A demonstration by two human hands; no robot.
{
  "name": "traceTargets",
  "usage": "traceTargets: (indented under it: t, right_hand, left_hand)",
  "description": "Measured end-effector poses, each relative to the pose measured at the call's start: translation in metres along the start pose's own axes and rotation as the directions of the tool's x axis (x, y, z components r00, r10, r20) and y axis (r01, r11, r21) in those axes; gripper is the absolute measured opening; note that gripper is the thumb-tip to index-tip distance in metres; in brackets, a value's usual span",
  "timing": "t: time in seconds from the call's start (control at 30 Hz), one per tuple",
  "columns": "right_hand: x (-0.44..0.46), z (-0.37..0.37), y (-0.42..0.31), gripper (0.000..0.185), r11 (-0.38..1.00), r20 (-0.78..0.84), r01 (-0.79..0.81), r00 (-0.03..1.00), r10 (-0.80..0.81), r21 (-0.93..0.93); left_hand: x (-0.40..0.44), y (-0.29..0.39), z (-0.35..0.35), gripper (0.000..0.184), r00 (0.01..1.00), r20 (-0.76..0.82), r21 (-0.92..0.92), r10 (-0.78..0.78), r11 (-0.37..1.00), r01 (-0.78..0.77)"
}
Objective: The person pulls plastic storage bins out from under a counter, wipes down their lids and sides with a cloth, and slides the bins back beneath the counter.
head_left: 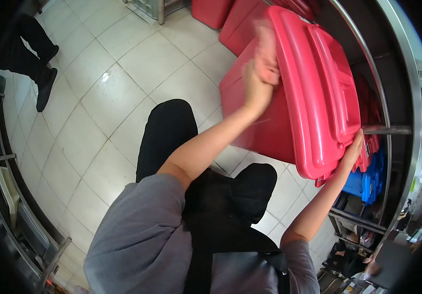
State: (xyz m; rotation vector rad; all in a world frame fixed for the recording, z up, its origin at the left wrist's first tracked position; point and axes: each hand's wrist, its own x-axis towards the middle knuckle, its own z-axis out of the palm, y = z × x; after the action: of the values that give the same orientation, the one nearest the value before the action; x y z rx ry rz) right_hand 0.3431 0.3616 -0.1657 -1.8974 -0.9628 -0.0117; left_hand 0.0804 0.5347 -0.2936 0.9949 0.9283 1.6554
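Note:
A large red plastic bin [255, 117] with a ridged red lid [313, 98] stands tilted in my view, in front of my knees. My left hand [259, 90] is at the lid's near side edge, closed around a pinkish cloth [266, 54]. Motion smears both the cloth and the fingers. At the lid's lower right corner, my right hand [354, 147] grips the edge. Its fingers are partly hidden against the lid.
More red bins [242, 24] stand behind it. A metal rack [389, 130] runs along the right, with a blue bin [365, 181] below. Another person's legs [34, 54] are at upper left on the tiled floor [98, 103]. A shelf [29, 230] holds trays at left.

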Motion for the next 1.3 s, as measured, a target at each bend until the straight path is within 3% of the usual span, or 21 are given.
traceTargets:
  t: [0.03,0.07,0.1,0.13,0.17,0.23,0.37,0.47,0.57,0.63,0.7,0.73,0.8,0.83,0.93,0.97,1.0,1.1,1.2,1.23,1.3]
  right_hand:
    - [0.001,-0.001,0.002,0.057,1.000,0.004,0.004,1.000,-0.004,0.002]
    - [0.000,-0.002,0.005,0.057,1.000,-0.010,0.000,1.000,0.000,0.007]
    - [0.002,0.000,0.007,0.058,1.000,-0.024,-0.001,1.000,0.001,0.017]
    - [0.003,-0.002,0.012,0.058,0.999,0.001,0.016,1.000,-0.016,0.033]
    - [0.003,-0.003,0.014,0.058,0.999,0.010,0.016,1.000,-0.017,0.034]
    - [0.004,-0.005,0.018,0.058,0.999,0.006,0.032,0.999,-0.033,0.043]
    - [-0.001,-0.005,0.004,0.056,0.998,0.015,-0.050,0.999,0.049,0.031]
    - [0.001,-0.005,0.011,0.055,0.993,0.022,-0.026,0.999,0.024,0.115]
    - [0.007,-0.012,0.024,0.060,0.999,0.008,0.001,1.000,-0.001,0.044]
    - [-0.002,-0.004,0.007,0.056,0.998,-0.022,-0.009,1.000,0.011,0.070]
    - [-0.003,-0.002,0.000,0.055,1.000,-0.026,-0.014,1.000,0.015,0.024]
    - [-0.001,-0.003,-0.002,0.055,1.000,-0.030,-0.017,0.999,0.018,0.026]
    - [-0.004,-0.005,-0.002,0.060,0.997,0.045,-0.050,0.998,0.047,0.056]
    - [-0.005,-0.005,-0.001,0.060,0.997,0.046,-0.053,0.998,0.051,0.058]
    - [-0.005,-0.004,-0.004,0.060,0.998,0.041,-0.046,0.998,0.044,0.049]
    - [-0.006,-0.003,-0.006,0.059,0.999,0.024,-0.045,0.999,0.045,0.030]
    - [-0.006,-0.003,-0.007,0.059,0.999,0.005,-0.043,0.999,0.043,0.009]
    - [-0.007,-0.003,-0.005,0.059,1.000,-0.006,-0.023,1.000,0.023,-0.020]
    - [-0.007,-0.002,-0.002,0.056,0.999,-0.031,-0.026,0.999,0.027,0.032]
    - [-0.008,-0.002,-0.003,0.056,0.999,-0.028,-0.031,0.999,0.032,0.023]
    - [-0.012,0.002,-0.013,0.058,0.998,-0.053,-0.062,0.997,0.064,0.033]
  left_hand:
    - [-0.003,0.009,0.011,0.026,0.920,-0.007,0.385,0.393,0.850,-0.360]
    - [-0.021,0.018,0.002,0.029,0.993,0.110,0.125,0.049,0.990,-0.063]
    - [-0.051,0.036,-0.010,0.033,0.919,0.303,-0.090,-0.251,0.953,0.290]
    - [-0.090,0.035,-0.015,0.039,0.959,0.280,-0.177,-0.051,0.979,0.104]
    - [-0.138,0.023,-0.024,0.046,0.960,0.269,-0.026,0.083,0.997,-0.078]
    - [-0.167,0.048,-0.057,0.042,0.787,0.609,-0.082,0.100,0.995,-0.063]
    - [-0.104,0.040,-0.059,0.042,0.938,0.344,0.090,0.036,0.993,-0.071]
    - [-0.048,0.057,-0.038,0.038,0.928,0.266,0.077,0.259,0.954,-0.288]
    - [-0.039,0.031,-0.029,0.064,0.966,0.246,-0.348,-0.083,0.923,0.168]
    - [-0.036,-0.019,-0.033,0.087,0.932,0.145,-0.094,-0.331,0.933,0.346]
    - [-0.035,-0.045,-0.049,0.077,0.796,0.120,-0.180,-0.593,0.775,0.605]
    - [-0.030,-0.060,-0.061,0.077,0.796,0.123,-0.176,-0.592,0.777,0.605]
    - [-0.021,-0.092,-0.083,0.063,0.549,0.474,-0.023,-0.689,0.613,0.789]
    - [-0.022,-0.110,-0.087,0.063,0.548,0.472,-0.020,-0.690,0.614,0.789]
    - [-0.007,-0.149,-0.086,0.051,0.691,0.346,-0.079,-0.635,0.714,0.695]
    - [0.009,-0.160,-0.074,0.049,0.907,0.039,0.062,-0.418,0.907,0.416]
    - [0.025,-0.136,-0.068,0.049,0.941,0.017,0.064,-0.339,0.939,0.337]
    - [0.077,-0.028,-0.038,0.059,0.997,0.040,-0.176,-0.068,0.982,0.075]
    - [0.091,-0.025,0.007,0.052,0.979,0.053,-0.177,0.198,0.966,-0.186]
    - [0.091,-0.038,0.020,0.048,0.917,0.007,-0.037,0.398,0.917,-0.398]
    - [0.075,-0.057,0.018,0.041,0.967,-0.041,-0.114,0.250,0.961,-0.253]
